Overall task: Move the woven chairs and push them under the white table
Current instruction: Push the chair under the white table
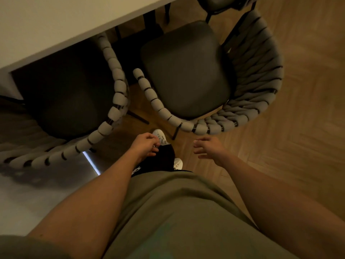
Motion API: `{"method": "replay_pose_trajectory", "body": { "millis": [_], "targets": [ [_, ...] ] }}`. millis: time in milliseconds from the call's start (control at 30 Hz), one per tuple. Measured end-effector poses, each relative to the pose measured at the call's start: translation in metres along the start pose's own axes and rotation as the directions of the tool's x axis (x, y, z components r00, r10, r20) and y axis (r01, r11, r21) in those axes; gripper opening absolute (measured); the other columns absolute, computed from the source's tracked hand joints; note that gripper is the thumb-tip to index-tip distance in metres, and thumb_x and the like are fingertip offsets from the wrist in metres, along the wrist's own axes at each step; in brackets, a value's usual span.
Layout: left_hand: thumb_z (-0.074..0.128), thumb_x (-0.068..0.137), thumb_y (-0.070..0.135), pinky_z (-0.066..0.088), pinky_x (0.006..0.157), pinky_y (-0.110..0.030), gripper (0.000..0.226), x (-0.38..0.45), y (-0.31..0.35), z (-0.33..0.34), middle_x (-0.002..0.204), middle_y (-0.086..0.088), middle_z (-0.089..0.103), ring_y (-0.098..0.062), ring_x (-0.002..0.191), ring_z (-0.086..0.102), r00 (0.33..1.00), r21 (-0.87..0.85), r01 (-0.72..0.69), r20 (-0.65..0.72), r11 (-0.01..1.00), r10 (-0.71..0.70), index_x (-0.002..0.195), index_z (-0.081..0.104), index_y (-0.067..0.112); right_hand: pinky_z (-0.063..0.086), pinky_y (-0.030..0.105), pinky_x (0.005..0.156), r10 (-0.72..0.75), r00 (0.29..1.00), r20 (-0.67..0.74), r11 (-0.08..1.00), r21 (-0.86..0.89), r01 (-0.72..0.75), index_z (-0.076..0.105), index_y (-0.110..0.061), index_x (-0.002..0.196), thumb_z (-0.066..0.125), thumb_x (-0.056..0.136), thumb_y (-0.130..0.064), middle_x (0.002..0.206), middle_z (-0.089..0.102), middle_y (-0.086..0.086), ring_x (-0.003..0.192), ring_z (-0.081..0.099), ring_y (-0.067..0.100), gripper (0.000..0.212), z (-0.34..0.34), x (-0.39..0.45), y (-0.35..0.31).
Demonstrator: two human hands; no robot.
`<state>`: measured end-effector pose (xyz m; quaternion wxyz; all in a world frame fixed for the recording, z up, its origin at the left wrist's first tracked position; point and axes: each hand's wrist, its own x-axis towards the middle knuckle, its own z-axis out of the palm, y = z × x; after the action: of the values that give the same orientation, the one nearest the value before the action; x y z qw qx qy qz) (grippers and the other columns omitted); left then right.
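- I am looking down on the white tabletop (56, 25), which is filling the upper left; only its near edge and one corner are showing, and its legs are hidden from me.
- The left chair (104, 128) is sitting with its dark seat partly under that edge, so I am judging it to be mostly pushed in, though its woven back is still sticking out toward me.
- The right chair (186, 71) is standing clear of the tabletop and turned at an angle, seat fully exposed; I am reading this as the one still needing to be squared up and slid under.
- A third dark chair (220, 4) is being cut off by the top of the view, and I cannot tell how it is standing.
- The wooden floor (298, 128) is blurring on the right, so its pattern is hard to make out.
- My right hand (207, 147) is hanging open with fingers spread, just short of the right chair's woven back and not touching it, seemingly reaching for a grip.
- My left hand (147, 144) is hovering between the two chair backs, fingers loosely curled and holding nothing.
- A white shoe (159, 136) is peeking out past the left hand, partly covered by it.
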<state>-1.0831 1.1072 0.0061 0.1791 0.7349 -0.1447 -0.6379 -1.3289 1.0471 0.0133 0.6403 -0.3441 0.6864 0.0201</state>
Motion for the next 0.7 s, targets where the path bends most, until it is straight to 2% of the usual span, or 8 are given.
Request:
{"method": "replay_pose_trajectory", "body": {
  "millis": [233,400,500,567,633,700],
  "targets": [
    [0.051,0.103,0.019,0.056,0.069,-0.03,0.016,0.023,0.037,0.017,0.104,-0.011,0.068,-0.019,0.084,0.065,0.999,0.014,0.015,0.029,1.0,-0.015,0.113,0.063,0.014,0.059,0.041,0.086,0.017,1.0,0.015,0.999,-0.042,-0.016,0.069,-0.013,0.105,0.062,0.098,-0.024,0.096,0.077,0.006,0.094,0.073,0.021,0.015,-0.039,0.024,-0.039],
    [0.051,0.102,0.017,0.057,0.076,-0.036,0.015,0.028,0.047,0.042,0.097,-0.01,0.067,-0.022,0.085,0.064,0.998,-0.061,0.057,-0.002,0.997,-0.057,0.095,0.065,0.016,0.059,0.034,0.076,0.012,0.999,0.052,0.998,-0.055,-0.009,0.067,-0.009,0.107,0.061,0.099,-0.023,0.095,0.076,0.011,0.089,0.073,0.021,0.016,-0.068,0.038,-0.056],
    [0.057,0.1,0.021,0.058,0.075,-0.037,0.012,0.031,0.041,0.065,0.103,-0.012,0.066,-0.024,0.087,0.065,0.99,-0.186,0.123,-0.039,0.975,-0.133,0.104,0.064,0.011,0.06,0.039,0.08,0.017,0.996,0.085,0.995,-0.104,-0.008,0.067,-0.01,0.105,0.063,0.099,-0.024,0.095,0.074,0.011,0.087,0.072,0.021,0.015,-0.097,0.051,-0.061],
    [0.06,0.099,0.022,0.058,0.073,-0.038,0.02,0.03,0.038,0.085,0.109,-0.013,0.065,-0.027,0.091,0.066,0.979,-0.311,0.16,-0.07,0.937,-0.19,0.115,0.06,0.01,0.06,0.035,0.074,0.012,0.994,0.112,0.99,-0.144,0.004,0.066,-0.008,0.107,0.063,0.099,-0.024,0.097,0.073,0.012,0.086,0.071,0.02,0.018,-0.121,0.06,-0.065],
    [0.06,0.1,0.024,0.06,0.075,-0.039,0.027,0.026,0.039,0.11,0.115,-0.013,0.063,-0.031,0.1,0.067,0.964,-0.453,0.177,-0.098,0.874,-0.246,0.124,0.055,0.012,0.061,0.035,0.073,0.008,0.989,0.145,0.986,-0.166,0.016,0.065,-0.006,0.11,0.064,0.099,-0.023,0.097,0.073,0.014,0.085,0.071,0.02,0.02,-0.146,0.07,-0.069],
    [0.06,0.1,0.026,0.06,0.077,-0.041,0.034,0.023,0.039,0.139,0.119,-0.012,0.061,-0.032,0.104,0.065,0.952,-0.59,0.17,-0.108,0.789,-0.286,0.13,0.05,0.015,0.062,0.039,0.08,0.009,0.985,0.171,0.975,-0.221,0.029,0.066,-0.007,0.109,0.064,0.099,-0.023,0.096,0.073,0.014,0.086,0.072,0.021,0.019,-0.173,0.079,-0.072]
  ]
}}
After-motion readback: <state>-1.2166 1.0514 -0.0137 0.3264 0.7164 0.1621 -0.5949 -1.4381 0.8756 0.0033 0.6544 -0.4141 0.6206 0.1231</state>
